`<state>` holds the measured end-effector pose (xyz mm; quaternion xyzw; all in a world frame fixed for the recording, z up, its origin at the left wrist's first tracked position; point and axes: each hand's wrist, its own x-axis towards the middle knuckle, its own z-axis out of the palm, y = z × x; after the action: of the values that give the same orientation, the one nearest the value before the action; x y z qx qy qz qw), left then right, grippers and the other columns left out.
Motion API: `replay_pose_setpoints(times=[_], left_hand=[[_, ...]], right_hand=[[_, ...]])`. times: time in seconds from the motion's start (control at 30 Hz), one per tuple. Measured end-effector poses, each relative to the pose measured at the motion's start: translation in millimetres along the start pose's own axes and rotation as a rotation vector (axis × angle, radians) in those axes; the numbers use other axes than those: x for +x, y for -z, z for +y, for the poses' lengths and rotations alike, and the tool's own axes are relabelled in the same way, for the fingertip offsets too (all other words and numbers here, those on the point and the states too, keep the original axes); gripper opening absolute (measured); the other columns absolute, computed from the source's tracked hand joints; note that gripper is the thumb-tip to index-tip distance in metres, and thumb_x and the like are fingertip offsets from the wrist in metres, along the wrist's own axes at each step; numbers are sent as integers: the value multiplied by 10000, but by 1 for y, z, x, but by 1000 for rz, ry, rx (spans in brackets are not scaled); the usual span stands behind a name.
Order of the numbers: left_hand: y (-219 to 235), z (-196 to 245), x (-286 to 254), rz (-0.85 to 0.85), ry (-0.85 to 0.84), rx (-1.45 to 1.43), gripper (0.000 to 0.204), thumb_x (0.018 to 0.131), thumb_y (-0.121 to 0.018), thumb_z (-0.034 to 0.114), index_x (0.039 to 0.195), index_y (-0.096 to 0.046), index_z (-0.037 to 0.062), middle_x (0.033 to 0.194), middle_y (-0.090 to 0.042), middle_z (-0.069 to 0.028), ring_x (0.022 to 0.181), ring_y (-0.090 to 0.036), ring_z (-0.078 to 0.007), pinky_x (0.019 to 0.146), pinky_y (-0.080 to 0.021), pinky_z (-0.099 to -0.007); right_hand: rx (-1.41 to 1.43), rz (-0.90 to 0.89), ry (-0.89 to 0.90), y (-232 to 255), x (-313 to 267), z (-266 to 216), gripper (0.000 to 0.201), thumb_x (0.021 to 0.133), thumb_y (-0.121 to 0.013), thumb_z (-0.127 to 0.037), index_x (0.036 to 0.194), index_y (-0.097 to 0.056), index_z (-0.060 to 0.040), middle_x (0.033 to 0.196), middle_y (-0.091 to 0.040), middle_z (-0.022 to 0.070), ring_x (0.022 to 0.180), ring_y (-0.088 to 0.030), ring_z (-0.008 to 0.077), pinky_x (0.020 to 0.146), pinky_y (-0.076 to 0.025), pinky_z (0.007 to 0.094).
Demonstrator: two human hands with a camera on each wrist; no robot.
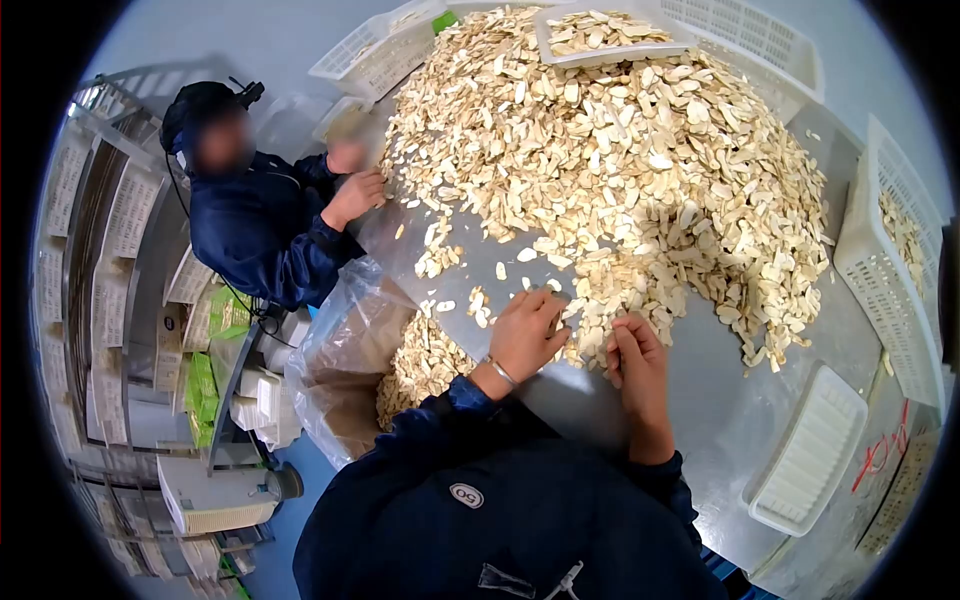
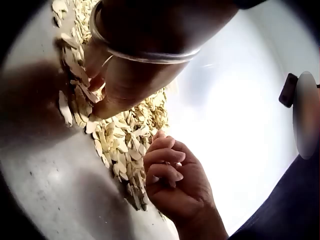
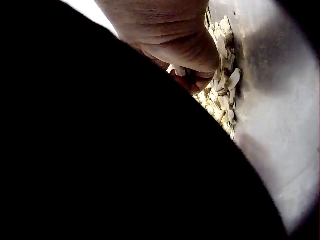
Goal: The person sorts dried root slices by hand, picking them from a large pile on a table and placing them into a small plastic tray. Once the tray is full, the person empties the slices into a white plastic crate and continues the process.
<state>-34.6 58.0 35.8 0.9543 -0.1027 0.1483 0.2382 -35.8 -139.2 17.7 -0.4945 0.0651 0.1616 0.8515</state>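
You had your left hand, with a thin silver-coloured metal bracelet at its wrist, at the near edge of a broad heap of thin, flat, cream-coloured slices on a grey metal desk. Its fingers bent down among the slices, touching them; whether that grip had closed on any piece, you could not tell from these views. Your right hand was just beside it, at the same edge, palm turned inward, its grip narrow, the curled fingers holding a small pale slice. The heap spread from your hands to the far side of the desk, with a few loose slices to the left. A shallow, translucent white plastic container with slices in it sat on its far part. To your right lay a rectangular white ribbed plastic tray, with a red cord near it, and farther up stood a tall white perforated plastic basket with slices inside. To your left, below the desk edge, a clear plastic liner surrounded more slices. Beyond it, another person in dark blue clothing reached a hand to the heap's left edge, near metal shelves bearing white trays.
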Motion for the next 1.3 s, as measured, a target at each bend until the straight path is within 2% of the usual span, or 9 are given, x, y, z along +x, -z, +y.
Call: replay_pose_setpoints(times=[0.17,0.37,0.47,0.77,0.9,1.03,1.13,1.23,1.3], left_hand=[[-13,-17,-2,44,31,-64,145,836,-715,88,974,-688,54,907,-695,-108,811,-673,-315,712,-549,-395],[-11,-28,-13,-14,382,-512,132,887,-669,15,1013,-705,27,876,-701,-128,696,-683,-193,632,-518,-250],[-3,-36,-12,34,379,-404,133,880,-658,5,1005,-697,29,879,-687,-125,713,-673,-223,645,-521,-290],[7,-79,-15,103,120,-140,188,830,-641,4,1009,-685,42,993,-680,-140,871,-634,-347,801,-506,-406],[16,-50,4,64,-98,-151,212,826,-664,37,1036,-694,45,1004,-696,-139,927,-630,-349,867,-488,-424],[0,-59,5,71,-85,-99,190,827,-684,33,1012,-719,61,841,-707,-96,804,-649,-334,801,-528,-394],[-2,-55,-3,20,318,-308,164,871,-690,50,1032,-724,45,818,-711,-89,712,-682,-226,662,-534,-324],[-4,-69,-11,-36,437,-504,159,949,-641,40,1082,-712,-12,913,-736,-44,731,-660,-71,579,-492,-220],[-6,-75,-15,-70,513,-670,182,963,-626,39,1120,-696,-21,922,-724,-28,751,-641,-57,604,-496,-212]], right_hand=[[19,-12,14,3,2,4,103,1022,-558,-111,1086,-633,-80,794,-603,-25,577,-488,34,461,-339,196],[-6,-1,-16,-2,0,6,107,1020,-555,-128,1077,-636,-87,797,-589,-29,572,-468,32,459,-316,189],[-1,-3,-16,1,1,8,107,1019,-561,-134,1078,-638,-89,798,-587,-32,581,-470,31,464,-317,189],[-26,20,-26,-1,1,8,103,1017,-565,-141,1072,-642,-101,791,-580,-40,589,-468,28,463,-319,193],[-22,30,-49,-4,-1,3,108,1012,-568,-123,1076,-646,-85,792,-592,-37,599,-480,29,481,-334,192],[-39,38,-49,-2,1,2,115,1011,-567,-117,1081,-647,-74,789,-596,-36,602,-482,29,493,-347,194],[-63,10,-1,0,2,5,121,1014,-562,-117,1085,-648,-72,785,-594,-33,599,-480,29,499,-358,196],[-67,35,-30,-1,2,7,125,1017,-559,-120,1090,-645,-67,784,-591,-29,593,-478,32,502,-366,195],[-76,43,-27,-2,1,6,125,1017,-560,-119,1094,-643,-66,785,-592,-27,591,-479,33,502,-368,196]])
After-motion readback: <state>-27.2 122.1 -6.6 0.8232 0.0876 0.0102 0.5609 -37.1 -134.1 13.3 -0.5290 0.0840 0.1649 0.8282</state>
